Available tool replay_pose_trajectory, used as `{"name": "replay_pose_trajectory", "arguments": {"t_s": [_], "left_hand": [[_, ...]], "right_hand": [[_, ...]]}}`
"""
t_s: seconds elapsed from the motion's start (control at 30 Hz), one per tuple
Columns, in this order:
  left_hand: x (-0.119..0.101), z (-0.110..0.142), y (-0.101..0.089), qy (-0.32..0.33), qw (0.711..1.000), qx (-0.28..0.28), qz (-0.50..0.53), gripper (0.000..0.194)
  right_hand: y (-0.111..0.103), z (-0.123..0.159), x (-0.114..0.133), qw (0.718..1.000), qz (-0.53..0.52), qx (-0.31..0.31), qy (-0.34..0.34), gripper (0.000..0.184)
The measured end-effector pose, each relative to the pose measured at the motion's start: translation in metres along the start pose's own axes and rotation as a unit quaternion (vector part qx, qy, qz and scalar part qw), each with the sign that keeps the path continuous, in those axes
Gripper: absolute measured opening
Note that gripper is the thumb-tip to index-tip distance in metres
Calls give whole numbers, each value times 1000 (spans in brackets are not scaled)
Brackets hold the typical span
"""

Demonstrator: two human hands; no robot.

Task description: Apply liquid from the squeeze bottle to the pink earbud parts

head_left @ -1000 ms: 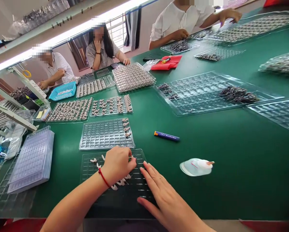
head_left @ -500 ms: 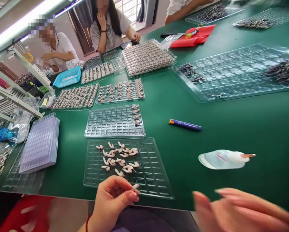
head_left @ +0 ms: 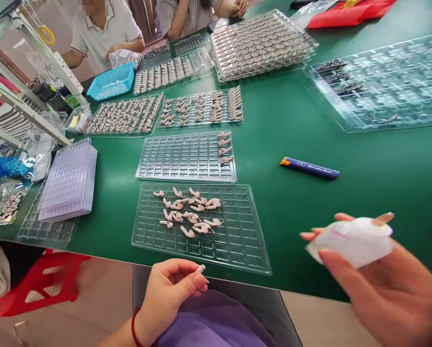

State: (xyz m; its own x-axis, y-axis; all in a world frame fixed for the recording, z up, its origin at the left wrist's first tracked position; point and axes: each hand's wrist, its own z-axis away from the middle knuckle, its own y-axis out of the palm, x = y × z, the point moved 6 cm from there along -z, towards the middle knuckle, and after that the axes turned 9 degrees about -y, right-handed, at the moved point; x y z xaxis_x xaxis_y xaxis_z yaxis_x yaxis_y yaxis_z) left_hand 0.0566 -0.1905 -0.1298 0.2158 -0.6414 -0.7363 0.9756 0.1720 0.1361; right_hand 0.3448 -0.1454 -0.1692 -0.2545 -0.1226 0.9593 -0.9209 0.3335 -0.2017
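Note:
My left hand (head_left: pixel 174 294), with a red band at the wrist, is closed in a pinch on a small white earbud shell (head_left: pixel 200 270), mostly hidden by the fingers. It is just off the table's front edge. My right hand (head_left: pixel 378 284) grips a soft white squeeze bottle (head_left: pixel 356 241) with a pinkish nozzle, fingers behind it and thumb in front. Beyond my left hand lies a clear tray (head_left: pixel 233 241) with loose white earbud shells (head_left: pixel 190 212) on it, some with thin wires sticking out.
Behind it, another clear tray (head_left: pixel 179 156) holds several parts at its right end. A blue lighter (head_left: pixel 309 167) lies right of the trays. Stacked trays (head_left: pixel 67 183) stand left; filled trays (head_left: pixel 262 48) and a blue basket (head_left: pixel 112 82) are farther back. Two people sit across the table.
My right hand has reached the squeeze bottle and closed around it; the bottle now looks tilted and lifted. The left hand still pinches the earbud shell. The camera view has shifted.

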Motion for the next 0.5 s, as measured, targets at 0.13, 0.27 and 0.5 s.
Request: {"name": "replay_pose_trajectory", "arguments": {"t_s": [0.13,0.27,0.5], "left_hand": [[2,1,-2,-10,1000,4,0,36],[6,2,5,-24,998,48,13,33],[6,9,23,-42,992,120,4,27]], "right_hand": [[36,43,27,980,-79,176,-42,45],[67,65,45,969,-159,184,44,44],[94,69,74,946,-258,161,115,30]]}}
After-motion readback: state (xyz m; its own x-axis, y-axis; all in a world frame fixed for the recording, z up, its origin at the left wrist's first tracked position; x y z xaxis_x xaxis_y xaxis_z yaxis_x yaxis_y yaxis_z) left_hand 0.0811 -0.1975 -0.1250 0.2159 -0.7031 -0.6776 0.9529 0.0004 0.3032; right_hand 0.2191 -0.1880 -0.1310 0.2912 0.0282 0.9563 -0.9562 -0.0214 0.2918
